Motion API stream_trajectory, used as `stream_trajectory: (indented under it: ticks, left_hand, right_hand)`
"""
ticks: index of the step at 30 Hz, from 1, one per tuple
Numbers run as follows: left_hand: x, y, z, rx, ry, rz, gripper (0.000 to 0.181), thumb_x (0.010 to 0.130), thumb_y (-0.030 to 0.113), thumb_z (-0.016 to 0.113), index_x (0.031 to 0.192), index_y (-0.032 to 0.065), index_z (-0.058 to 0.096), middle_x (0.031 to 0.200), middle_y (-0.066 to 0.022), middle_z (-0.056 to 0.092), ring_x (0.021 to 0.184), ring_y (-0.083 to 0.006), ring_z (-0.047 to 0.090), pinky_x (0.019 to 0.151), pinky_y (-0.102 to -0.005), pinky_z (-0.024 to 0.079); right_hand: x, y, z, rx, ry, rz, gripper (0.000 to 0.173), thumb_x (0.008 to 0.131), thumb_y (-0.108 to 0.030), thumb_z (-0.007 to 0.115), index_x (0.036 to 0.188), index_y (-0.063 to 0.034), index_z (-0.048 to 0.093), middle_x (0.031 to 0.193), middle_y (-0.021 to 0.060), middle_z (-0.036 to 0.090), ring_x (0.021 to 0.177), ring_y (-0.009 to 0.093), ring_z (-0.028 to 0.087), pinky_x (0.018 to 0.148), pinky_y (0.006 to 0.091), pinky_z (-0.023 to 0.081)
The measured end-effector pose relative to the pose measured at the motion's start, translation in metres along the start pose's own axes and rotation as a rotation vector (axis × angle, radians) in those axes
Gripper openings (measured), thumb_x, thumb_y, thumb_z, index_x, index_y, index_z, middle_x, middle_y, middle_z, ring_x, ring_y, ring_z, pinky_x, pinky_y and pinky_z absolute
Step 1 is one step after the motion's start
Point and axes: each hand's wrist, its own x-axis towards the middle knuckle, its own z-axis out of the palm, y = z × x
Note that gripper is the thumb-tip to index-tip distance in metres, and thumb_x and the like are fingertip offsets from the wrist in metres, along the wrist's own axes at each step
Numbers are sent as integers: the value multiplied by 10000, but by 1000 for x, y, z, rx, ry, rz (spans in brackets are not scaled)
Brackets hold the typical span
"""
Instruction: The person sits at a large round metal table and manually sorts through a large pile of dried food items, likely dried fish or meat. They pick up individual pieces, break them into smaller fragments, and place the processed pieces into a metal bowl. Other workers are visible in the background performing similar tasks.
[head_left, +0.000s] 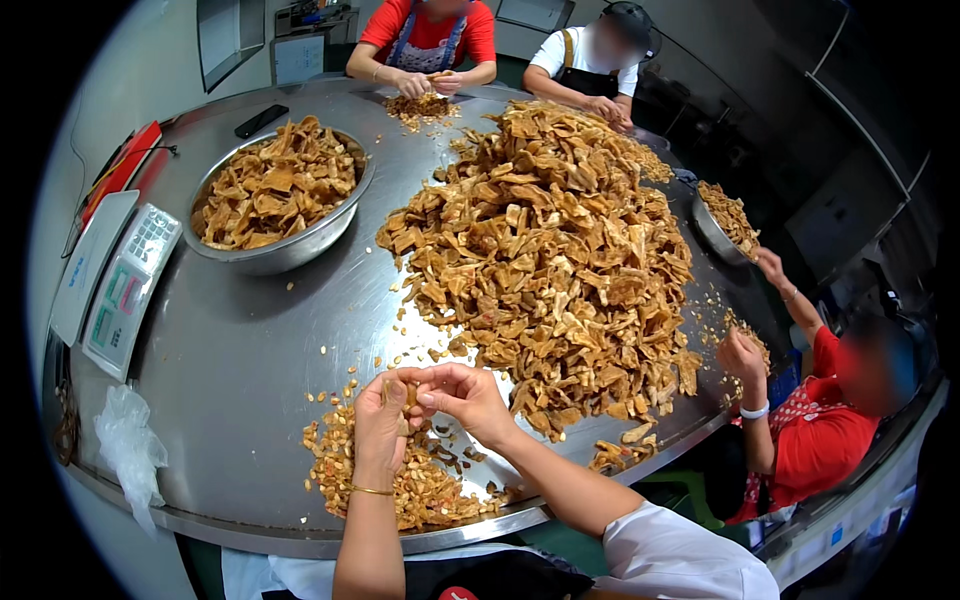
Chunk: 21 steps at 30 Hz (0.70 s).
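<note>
My left hand (380, 421) and my right hand (466, 399) meet over the near part of the steel table. Between their fingertips they grip a small brown dried food piece (410, 395), mostly covered by the fingers. Below the left hand lies a heap of small yellowish bits (420, 491), with some reddish ones mixed in. A few dark brown scraps (444, 452) are scattered beside it, under my right hand. Just beyond my hands rises a large pile of dried, wrinkled brown slices (555, 277). A few loose slices (622, 454) rest near the table's front edge.
On the round-edged steel table (225, 375) stand a steel bowl (289, 255) full of slices, a digital scale (131, 289), a plastic bag (131, 450) and a phone (262, 121). Three co-workers sit around it, their hands over small heaps or slices. Another filled bowl (716, 232) is at right.
</note>
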Motion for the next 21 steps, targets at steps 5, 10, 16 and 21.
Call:
stream_trajectory:
  ticks: [5,10,16,21]
  left_hand:
    - [-5,2,-7,-135,75,-13,213,761,230,571,745,34,489,627,-26,491,547,-99,479,387,-170,372]
    - [-5,6,-2,-173,15,-64,116,782,125,540,845,52,476,730,-40,503,588,-101,503,390,-172,392]
    - [-6,9,-7,-169,24,-47,151,775,90,536,908,61,473,759,-51,525,610,-107,517,443,-186,413]
    - [-5,6,-8,-210,6,-61,123,776,131,548,852,62,482,713,-37,502,577,-110,486,426,-192,395]
  right_hand:
    - [16,-15,-52,-830,472,-232,142,766,-75,523,890,-61,592,867,74,596,746,151,571,652,275,470]
    - [20,-39,-136,-1805,841,-333,328,634,53,554,948,-42,550,931,111,488,836,227,431,704,328,339]
    - [10,-44,-130,-1803,810,-338,310,615,21,590,910,-65,546,826,92,495,802,233,447,680,324,331]
    - [-6,-46,-120,-1435,836,-571,270,633,23,616,881,-69,561,769,36,511,743,160,496,633,272,410]
